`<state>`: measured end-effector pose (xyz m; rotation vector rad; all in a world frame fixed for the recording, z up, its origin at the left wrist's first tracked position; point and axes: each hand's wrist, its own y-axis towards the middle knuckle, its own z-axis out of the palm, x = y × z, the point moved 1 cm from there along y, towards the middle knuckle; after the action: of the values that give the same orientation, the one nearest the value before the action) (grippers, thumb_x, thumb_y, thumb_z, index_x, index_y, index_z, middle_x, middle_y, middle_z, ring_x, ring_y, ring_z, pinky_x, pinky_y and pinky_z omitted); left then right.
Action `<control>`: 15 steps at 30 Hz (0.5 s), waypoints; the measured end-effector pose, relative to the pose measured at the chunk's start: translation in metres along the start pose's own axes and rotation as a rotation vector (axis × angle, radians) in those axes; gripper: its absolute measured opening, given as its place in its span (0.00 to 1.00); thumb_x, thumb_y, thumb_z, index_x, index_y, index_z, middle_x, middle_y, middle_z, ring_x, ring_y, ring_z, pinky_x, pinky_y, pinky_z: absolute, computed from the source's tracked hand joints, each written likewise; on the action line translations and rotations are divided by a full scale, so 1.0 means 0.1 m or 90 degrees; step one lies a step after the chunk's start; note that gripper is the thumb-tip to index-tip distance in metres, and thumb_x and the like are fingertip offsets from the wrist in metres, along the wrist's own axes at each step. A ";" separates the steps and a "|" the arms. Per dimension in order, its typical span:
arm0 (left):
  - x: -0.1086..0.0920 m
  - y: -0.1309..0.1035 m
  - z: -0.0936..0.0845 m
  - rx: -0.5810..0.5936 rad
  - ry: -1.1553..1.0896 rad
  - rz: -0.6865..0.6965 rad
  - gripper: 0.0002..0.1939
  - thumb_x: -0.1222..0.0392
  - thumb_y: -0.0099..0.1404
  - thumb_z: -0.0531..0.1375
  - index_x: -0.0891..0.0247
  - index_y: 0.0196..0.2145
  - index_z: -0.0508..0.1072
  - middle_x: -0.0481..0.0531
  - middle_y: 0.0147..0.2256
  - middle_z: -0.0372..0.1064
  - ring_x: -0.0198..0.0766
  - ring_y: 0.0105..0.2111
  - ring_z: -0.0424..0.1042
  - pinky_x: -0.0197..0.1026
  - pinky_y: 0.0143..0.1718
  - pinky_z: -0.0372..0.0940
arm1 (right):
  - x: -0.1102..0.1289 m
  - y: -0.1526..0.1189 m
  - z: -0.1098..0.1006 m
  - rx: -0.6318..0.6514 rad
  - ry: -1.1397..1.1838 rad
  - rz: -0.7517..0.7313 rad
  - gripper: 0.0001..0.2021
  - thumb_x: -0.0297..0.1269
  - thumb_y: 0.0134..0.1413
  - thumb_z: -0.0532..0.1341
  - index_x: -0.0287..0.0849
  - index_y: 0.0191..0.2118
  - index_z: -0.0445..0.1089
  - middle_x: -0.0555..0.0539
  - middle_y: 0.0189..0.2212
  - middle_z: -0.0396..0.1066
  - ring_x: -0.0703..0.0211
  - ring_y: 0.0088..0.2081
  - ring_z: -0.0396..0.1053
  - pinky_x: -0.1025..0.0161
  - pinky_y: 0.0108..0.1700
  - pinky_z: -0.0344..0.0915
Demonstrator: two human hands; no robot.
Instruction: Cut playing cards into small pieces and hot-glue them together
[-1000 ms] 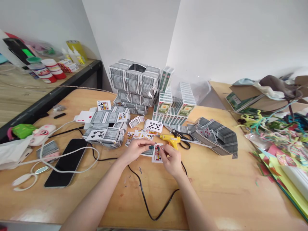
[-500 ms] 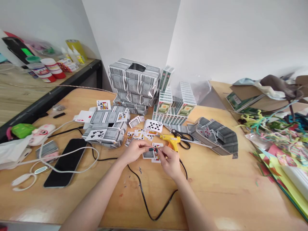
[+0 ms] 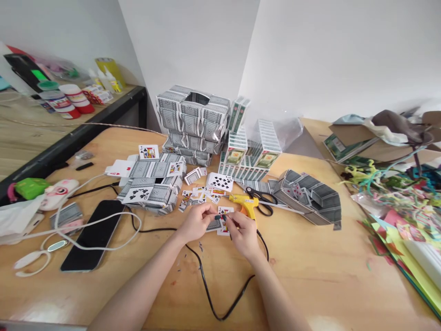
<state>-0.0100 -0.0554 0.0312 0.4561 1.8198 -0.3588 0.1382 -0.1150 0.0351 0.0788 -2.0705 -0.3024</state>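
My left hand (image 3: pixel 197 222) and my right hand (image 3: pixel 242 232) meet fingertip to fingertip above the table. Both are pinched closed, and whatever lies between the fingers is too small to make out. Beneath them is a jack card (image 3: pixel 224 231), with a card back partly hidden beside it. A yellow glue gun (image 3: pixel 245 200) lies just behind my right hand, near black-handled scissors (image 3: pixel 265 197). Small cut cards (image 3: pixel 195 196) are scattered behind my left hand, and a spades card (image 3: pixel 220 181) lies beyond them.
Structures of folded cards stand at the back (image 3: pixel 193 115), left (image 3: pixel 155 184) and right (image 3: pixel 310 197). Card boxes (image 3: pixel 251 151) are stacked behind. A black cable (image 3: pixel 206 285) loops in front. A phone (image 3: pixel 91 236) and white cable lie left; colourful scraps (image 3: pixel 406 207) lie right.
My left hand has shifted slightly right and down, its fingertips now closer to those of my right hand. The view has shifted slightly.
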 end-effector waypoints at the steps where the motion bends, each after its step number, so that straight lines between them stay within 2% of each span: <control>1: -0.01 -0.01 0.01 -0.009 0.005 0.008 0.04 0.65 0.55 0.55 0.65 0.24 0.69 0.48 0.23 0.67 0.34 0.26 0.65 0.35 0.28 0.60 | 0.00 0.00 0.00 0.001 0.004 0.003 0.09 0.34 0.53 0.52 0.42 0.25 0.66 0.50 0.19 0.62 0.62 0.22 0.59 0.65 0.24 0.56; 5: -0.05 -0.04 0.02 -0.051 0.040 0.038 0.05 0.67 0.55 0.55 0.65 0.23 0.67 0.47 0.23 0.66 0.33 0.26 0.64 0.35 0.29 0.59 | 0.01 0.02 -0.04 0.014 0.020 0.004 0.10 0.35 0.53 0.53 0.42 0.24 0.66 0.51 0.18 0.61 0.63 0.21 0.59 0.66 0.23 0.55; 8: -0.06 -0.05 0.03 -0.051 0.026 0.032 0.05 0.65 0.56 0.55 0.65 0.23 0.67 0.47 0.23 0.65 0.33 0.25 0.64 0.35 0.29 0.59 | 0.01 0.03 -0.08 0.027 0.037 0.017 0.11 0.37 0.53 0.53 0.42 0.23 0.65 0.52 0.17 0.60 0.64 0.20 0.57 0.66 0.22 0.54; 11: -0.04 -0.04 0.04 -0.034 -0.039 0.017 0.07 0.60 0.56 0.57 0.66 0.24 0.68 0.48 0.24 0.66 0.33 0.26 0.64 0.34 0.28 0.59 | 0.00 0.03 -0.08 0.040 0.088 0.068 0.13 0.40 0.53 0.54 0.42 0.21 0.63 0.54 0.14 0.57 0.66 0.17 0.55 0.67 0.20 0.53; 15: 0.00 -0.01 0.02 -0.051 -0.094 0.017 0.12 0.55 0.57 0.57 0.66 0.23 0.67 0.46 0.22 0.63 0.31 0.24 0.61 0.33 0.27 0.57 | -0.03 0.04 -0.06 0.062 0.208 0.163 0.16 0.46 0.53 0.54 0.42 0.20 0.60 0.55 0.11 0.56 0.67 0.14 0.53 0.68 0.17 0.51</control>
<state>-0.0091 -0.0571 0.0308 0.3882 1.6765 -0.2922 0.1449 -0.1116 0.0365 -0.0734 -1.7462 -0.0279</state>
